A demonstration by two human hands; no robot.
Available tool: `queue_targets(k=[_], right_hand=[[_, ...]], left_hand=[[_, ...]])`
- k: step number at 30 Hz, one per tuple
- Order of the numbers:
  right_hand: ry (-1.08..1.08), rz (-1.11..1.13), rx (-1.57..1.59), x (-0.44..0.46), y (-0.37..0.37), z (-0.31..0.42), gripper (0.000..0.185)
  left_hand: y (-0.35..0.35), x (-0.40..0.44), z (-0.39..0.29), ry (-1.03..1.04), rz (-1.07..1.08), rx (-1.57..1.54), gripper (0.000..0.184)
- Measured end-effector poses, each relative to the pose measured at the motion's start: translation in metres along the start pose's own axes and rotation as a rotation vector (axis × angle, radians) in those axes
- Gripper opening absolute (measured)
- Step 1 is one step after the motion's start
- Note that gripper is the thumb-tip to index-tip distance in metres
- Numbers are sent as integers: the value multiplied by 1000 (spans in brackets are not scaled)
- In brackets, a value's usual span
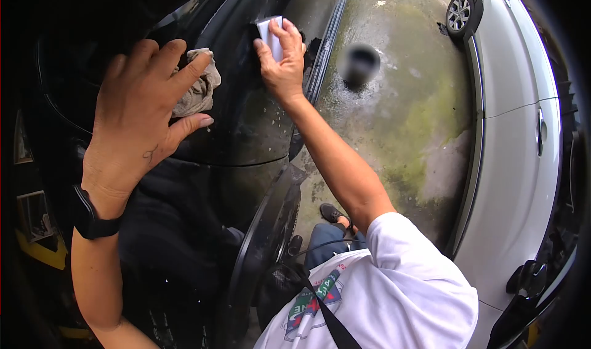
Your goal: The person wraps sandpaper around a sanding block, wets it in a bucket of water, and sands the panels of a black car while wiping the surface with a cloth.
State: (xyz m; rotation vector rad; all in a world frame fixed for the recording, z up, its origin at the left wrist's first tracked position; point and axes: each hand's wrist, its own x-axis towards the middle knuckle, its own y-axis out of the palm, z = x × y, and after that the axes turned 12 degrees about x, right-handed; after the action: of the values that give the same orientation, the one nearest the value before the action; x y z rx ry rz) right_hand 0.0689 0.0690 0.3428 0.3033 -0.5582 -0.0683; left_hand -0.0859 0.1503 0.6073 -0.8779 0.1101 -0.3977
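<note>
My left hand [132, 106], with a black band on its wrist, holds a crumpled beige-grey cloth [202, 87] between thumb and fingers, close to the side of a black car [237, 130]. Part of the cloth is hidden by the hand. Further up the same car, my right hand [284, 63] grips a small white block [269, 38] with a dark edge, its thumb on one side and fingers on the other. The block is at the glossy black panel; I cannot tell how firmly it touches. Small pale specks dot the panel below it.
A white car [514, 146] stands on the right, its wheel [460, 13] at the top. Between the cars lies wet, green-stained concrete [400, 127], with a blurred dark round thing [361, 64] on it. My shoe [332, 213] shows beside the black car's lower trim.
</note>
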Motion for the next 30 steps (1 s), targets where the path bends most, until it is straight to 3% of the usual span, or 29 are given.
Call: queue_targets(k=[6, 8, 10, 12, 14, 15, 16, 18, 22, 30], right_hand=[[67, 146, 50, -99, -29, 50, 53], [66, 90, 38, -86, -25, 44, 54], [215, -44, 28, -61, -12, 29, 53], [157, -86, -9, -42, -6, 11, 51], [177, -70, 30, -36, -12, 1, 50], [229, -71, 39, -34, -19, -3, 50], [289, -69, 43, -39, -31, -10, 50], [386, -106, 91, -55, -58, -34, 47], [473, -37, 85, -86, -129, -40, 46], [510, 52, 134, -96, -207, -8, 45]], left_hand=[[9, 14, -8, 42, 15, 140, 36], [22, 35, -13, 123, 53, 275, 29], [52, 70, -12, 135, -39, 273, 26], [75, 111, -13, 126, -40, 354, 20], [102, 140, -16, 56, -73, 207, 18], [113, 147, -18, 73, -64, 198, 28], [106, 145, -26, 108, -90, 346, 43], [94, 137, -36, 171, 100, 360, 49], [75, 86, -67, 284, 152, 310, 42], [31, 1, -87, 248, 189, 139, 36]])
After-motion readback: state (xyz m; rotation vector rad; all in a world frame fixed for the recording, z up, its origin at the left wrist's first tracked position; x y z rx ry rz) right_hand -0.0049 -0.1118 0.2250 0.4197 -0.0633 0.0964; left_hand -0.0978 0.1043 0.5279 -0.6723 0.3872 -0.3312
